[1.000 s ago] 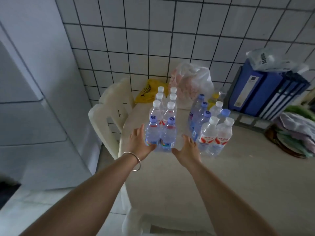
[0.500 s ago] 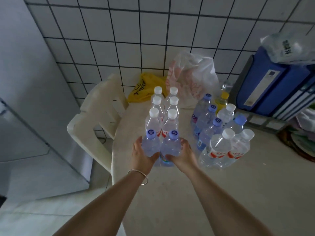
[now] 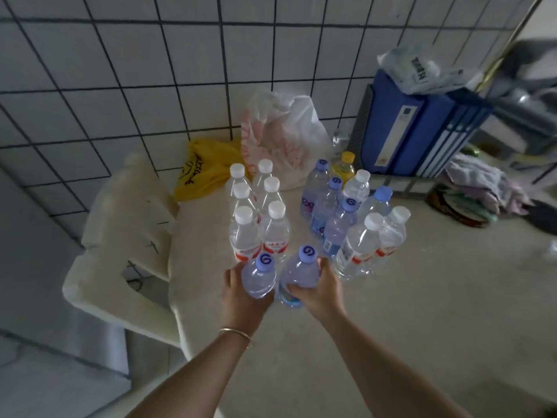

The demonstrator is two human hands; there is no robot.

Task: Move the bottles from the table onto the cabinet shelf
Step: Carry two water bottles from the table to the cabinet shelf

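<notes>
My left hand (image 3: 241, 300) grips a clear bottle with a purple cap (image 3: 260, 274), lifted and tipped toward me. My right hand (image 3: 321, 289) grips a second purple-capped bottle (image 3: 300, 274) beside it. Behind them on the beige table (image 3: 391, 327) stand several white-capped bottles with red labels (image 3: 259, 218) in two rows. To the right is another cluster of purple-capped and white-capped bottles (image 3: 352, 218), with a yellow-capped bottle (image 3: 343, 167) at its back. The cabinet shelf is not in view.
A cream plastic chair (image 3: 120, 236) stands against the table's left edge. A yellow bag (image 3: 202, 167) and a white plastic bag (image 3: 283, 137) lie by the tiled wall. Blue binders (image 3: 416, 131) and a pile of cloth (image 3: 476, 188) sit at the right.
Both hands reached the two front purple-capped bottles, closed on them, and have pulled them off the table toward me, apart from the rows behind.
</notes>
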